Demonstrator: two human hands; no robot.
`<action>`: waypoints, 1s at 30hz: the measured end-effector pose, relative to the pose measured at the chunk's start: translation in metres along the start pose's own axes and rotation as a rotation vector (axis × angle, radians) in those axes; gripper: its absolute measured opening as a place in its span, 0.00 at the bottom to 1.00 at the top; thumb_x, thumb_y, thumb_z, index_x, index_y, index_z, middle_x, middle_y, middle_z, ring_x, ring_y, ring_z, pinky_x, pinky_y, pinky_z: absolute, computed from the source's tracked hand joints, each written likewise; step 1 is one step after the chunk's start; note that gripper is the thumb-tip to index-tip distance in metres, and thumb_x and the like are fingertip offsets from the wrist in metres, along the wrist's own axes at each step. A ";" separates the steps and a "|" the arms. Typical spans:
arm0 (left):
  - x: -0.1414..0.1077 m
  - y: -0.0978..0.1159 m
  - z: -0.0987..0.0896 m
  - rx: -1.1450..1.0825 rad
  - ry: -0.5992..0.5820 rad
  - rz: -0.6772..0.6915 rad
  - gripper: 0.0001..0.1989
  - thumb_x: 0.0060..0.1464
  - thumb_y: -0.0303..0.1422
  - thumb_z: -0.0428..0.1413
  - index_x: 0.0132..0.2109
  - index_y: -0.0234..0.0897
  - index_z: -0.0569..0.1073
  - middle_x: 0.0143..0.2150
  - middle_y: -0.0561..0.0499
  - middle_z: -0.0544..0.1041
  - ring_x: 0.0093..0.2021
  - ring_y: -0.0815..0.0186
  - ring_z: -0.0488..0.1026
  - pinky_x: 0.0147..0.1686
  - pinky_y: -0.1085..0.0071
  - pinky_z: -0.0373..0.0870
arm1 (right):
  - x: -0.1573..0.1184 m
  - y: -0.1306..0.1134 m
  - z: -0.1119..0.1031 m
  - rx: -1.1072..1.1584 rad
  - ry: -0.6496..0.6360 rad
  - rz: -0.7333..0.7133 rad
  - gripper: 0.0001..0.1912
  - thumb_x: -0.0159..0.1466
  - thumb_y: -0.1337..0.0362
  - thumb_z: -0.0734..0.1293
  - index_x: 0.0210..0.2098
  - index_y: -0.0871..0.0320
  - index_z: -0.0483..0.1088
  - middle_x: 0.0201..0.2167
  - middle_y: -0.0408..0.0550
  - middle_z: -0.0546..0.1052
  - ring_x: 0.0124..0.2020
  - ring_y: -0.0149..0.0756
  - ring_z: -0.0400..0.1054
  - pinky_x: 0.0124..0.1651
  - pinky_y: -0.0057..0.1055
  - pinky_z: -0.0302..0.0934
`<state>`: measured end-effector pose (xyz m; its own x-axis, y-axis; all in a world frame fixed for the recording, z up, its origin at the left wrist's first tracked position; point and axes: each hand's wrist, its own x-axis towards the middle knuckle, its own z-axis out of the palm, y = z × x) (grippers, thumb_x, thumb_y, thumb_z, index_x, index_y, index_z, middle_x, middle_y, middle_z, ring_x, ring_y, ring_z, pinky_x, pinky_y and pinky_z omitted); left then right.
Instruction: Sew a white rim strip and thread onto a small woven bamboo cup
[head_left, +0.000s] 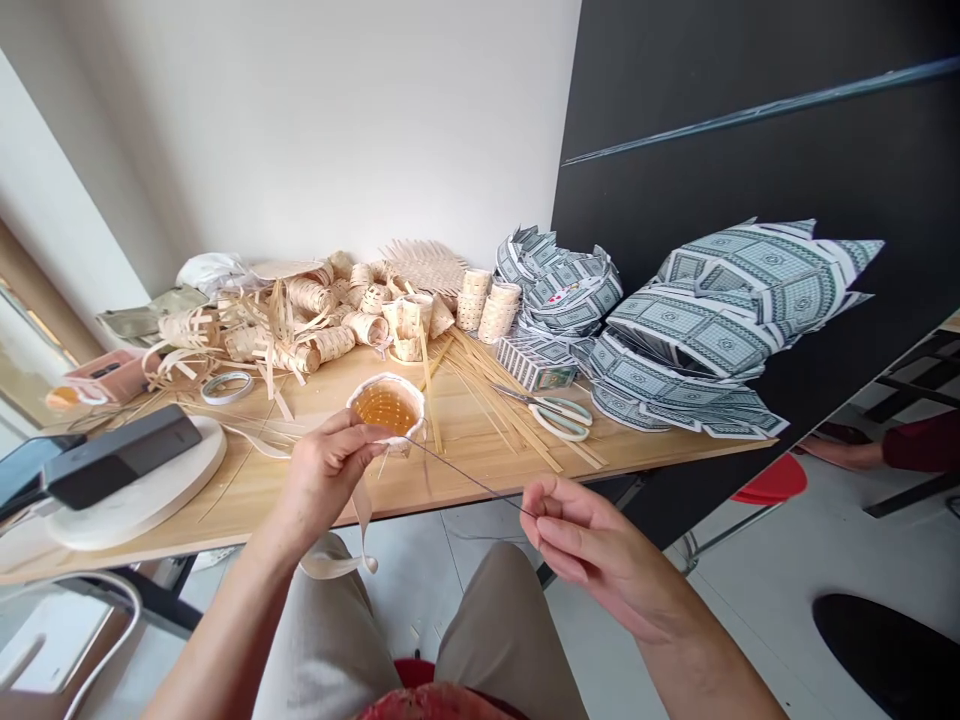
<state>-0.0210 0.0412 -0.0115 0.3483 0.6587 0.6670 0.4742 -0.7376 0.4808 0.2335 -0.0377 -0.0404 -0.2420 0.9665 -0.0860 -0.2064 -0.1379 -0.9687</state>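
a: what do we have in front of us?

b: a black wall panel on the right, and a long wooden table running along it. we're seated at its near edge. off to the right, a co-worker's maroon sleeve shows past the table.

a: and on the table?

b: big folded shapes of grey-green printed paper sit at the right end. a heap of woven bamboo pieces and strips takes up the middle, and a round white board lies at the left with a dark rectangular device on it. nearer us are scissors with pale handles.

a: where's the work itself?

b: our left hand holds a small woven basket up by the table's near edge. it has a white rim and an amber inside. the left fingers curl closed around its side, and a pale strip hangs below them.

a: and the other hand?

b: our right hand is out to the side, nearly closed, its fingertips pinching a thin dark thread that runs across to the basket.
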 end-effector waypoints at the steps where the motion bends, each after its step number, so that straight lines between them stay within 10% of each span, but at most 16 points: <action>1: 0.000 -0.001 0.000 -0.011 0.023 -0.028 0.08 0.52 0.28 0.53 0.35 0.38 0.77 0.27 0.52 0.72 0.27 0.71 0.69 0.26 0.78 0.64 | 0.001 0.006 -0.003 0.017 -0.006 0.021 0.12 0.54 0.59 0.68 0.30 0.59 0.62 0.23 0.39 0.66 0.15 0.17 0.46 0.19 0.22 0.34; 11: -0.010 -0.006 0.006 -0.109 0.202 -0.221 0.08 0.50 0.30 0.54 0.34 0.37 0.78 0.25 0.53 0.70 0.25 0.71 0.65 0.25 0.76 0.61 | 0.016 0.045 -0.004 0.080 0.212 0.059 0.15 0.49 0.56 0.71 0.30 0.58 0.66 0.34 0.46 0.72 0.19 0.21 0.57 0.20 0.21 0.40; 16: -0.013 -0.002 0.009 -0.137 0.198 -0.300 0.08 0.49 0.31 0.54 0.34 0.38 0.78 0.26 0.52 0.71 0.27 0.70 0.66 0.28 0.75 0.62 | 0.027 0.030 0.004 -0.221 0.754 -0.510 0.09 0.51 0.59 0.70 0.28 0.56 0.69 0.32 0.45 0.71 0.25 0.28 0.62 0.22 0.24 0.52; 22: -0.012 0.011 0.014 -0.238 0.144 -0.353 0.08 0.49 0.32 0.54 0.35 0.38 0.78 0.30 0.51 0.74 0.33 0.67 0.69 0.34 0.74 0.65 | 0.046 -0.004 0.060 -1.175 0.407 -1.252 0.08 0.60 0.74 0.61 0.30 0.58 0.70 0.27 0.46 0.71 0.30 0.30 0.62 0.34 0.27 0.59; 30: -0.014 0.021 0.014 -0.445 0.089 -0.407 0.07 0.47 0.31 0.56 0.33 0.37 0.78 0.27 0.52 0.72 0.26 0.70 0.67 0.25 0.76 0.63 | 0.071 -0.019 0.071 -1.501 0.120 -1.447 0.11 0.62 0.73 0.59 0.26 0.60 0.70 0.23 0.45 0.70 0.28 0.31 0.59 0.32 0.29 0.56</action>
<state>-0.0048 0.0191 -0.0187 0.1319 0.8998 0.4158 0.1652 -0.4336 0.8858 0.1534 0.0178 -0.0117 -0.5884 0.2087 0.7811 0.6187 0.7383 0.2688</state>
